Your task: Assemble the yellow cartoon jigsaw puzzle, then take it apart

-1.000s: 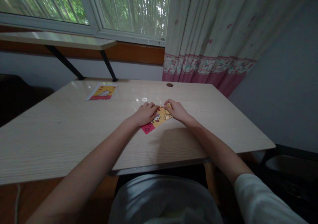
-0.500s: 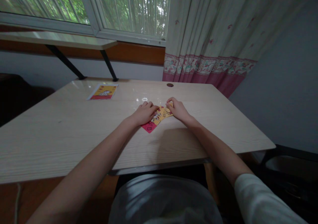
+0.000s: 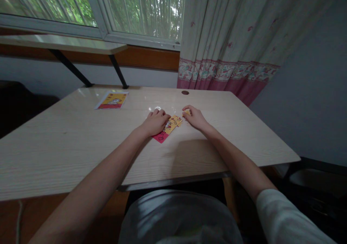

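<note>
The right hand's grip [image 3: 195, 119] is pinched on a small yellow piece [image 3: 187, 112]
The left hand [image 3: 156, 122] lies spread on the red and yellow picture [image 3: 170, 127], on the table [image 3: 81, 139] near the piece

Two hands [image 3: 157, 123] [image 3: 195, 118], two pictures [image 3: 172, 123] [image 3: 112, 101], one table [image 3: 81, 139], one curtain [image 3: 230, 38]

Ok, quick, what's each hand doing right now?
Left hand: open, resting on the red and yellow card, not gripping it.
Right hand: closed, pinching a small yellow piece.
</note>
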Demonstrator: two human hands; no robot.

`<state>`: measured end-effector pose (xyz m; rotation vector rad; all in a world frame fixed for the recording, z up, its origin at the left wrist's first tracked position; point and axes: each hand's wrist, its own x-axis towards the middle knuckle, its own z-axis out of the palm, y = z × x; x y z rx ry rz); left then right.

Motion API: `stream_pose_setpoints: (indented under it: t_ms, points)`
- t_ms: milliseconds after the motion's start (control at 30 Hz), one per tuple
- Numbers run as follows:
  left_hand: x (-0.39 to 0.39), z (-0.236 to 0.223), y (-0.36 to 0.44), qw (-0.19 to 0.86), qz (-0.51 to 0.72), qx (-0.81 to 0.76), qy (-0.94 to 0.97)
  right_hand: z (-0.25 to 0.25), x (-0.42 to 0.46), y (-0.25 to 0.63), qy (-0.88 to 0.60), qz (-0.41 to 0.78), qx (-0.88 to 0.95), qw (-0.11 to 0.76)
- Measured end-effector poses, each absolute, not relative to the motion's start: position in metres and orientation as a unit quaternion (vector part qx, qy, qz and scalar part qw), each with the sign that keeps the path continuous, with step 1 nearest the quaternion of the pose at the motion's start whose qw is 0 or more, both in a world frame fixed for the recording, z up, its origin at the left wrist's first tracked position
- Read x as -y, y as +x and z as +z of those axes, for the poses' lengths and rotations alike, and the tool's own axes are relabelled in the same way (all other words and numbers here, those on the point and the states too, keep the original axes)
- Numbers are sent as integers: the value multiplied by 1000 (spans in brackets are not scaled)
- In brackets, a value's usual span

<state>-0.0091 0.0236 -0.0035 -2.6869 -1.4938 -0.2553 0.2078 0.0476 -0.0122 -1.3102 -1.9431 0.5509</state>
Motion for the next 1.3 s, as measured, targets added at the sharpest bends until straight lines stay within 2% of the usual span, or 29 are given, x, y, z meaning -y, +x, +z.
stream_pose_setpoints:
  t_ms: [200, 367, 567, 700, 767, 1033, 1300]
  points:
    - [-17, 5, 1, 34, -163, 477, -863, -14, -44, 204, -431, 325, 750, 382]
    - [-18, 5, 7, -36, -264, 457, -849, -10, -39, 200, -416, 311, 771, 368]
    - [-22, -1, 14, -221, -394, 451, -770, -8, -37, 195, -350, 306, 805, 368]
    - [-24, -6, 17, -376, -437, 430, -695, -8, -36, 193, -337, 304, 813, 365]
    - [-24, -7, 19, -421, -447, 416, -671, -8, -35, 192, -349, 290, 816, 359]
    - [-30, -10, 17, -365, -487, 441, -660, -6, -35, 195, -416, 186, 828, 326]
    - [-35, -14, 13, -337, -471, 457, -675, -8, -45, 207, -438, 69, 868, 224]
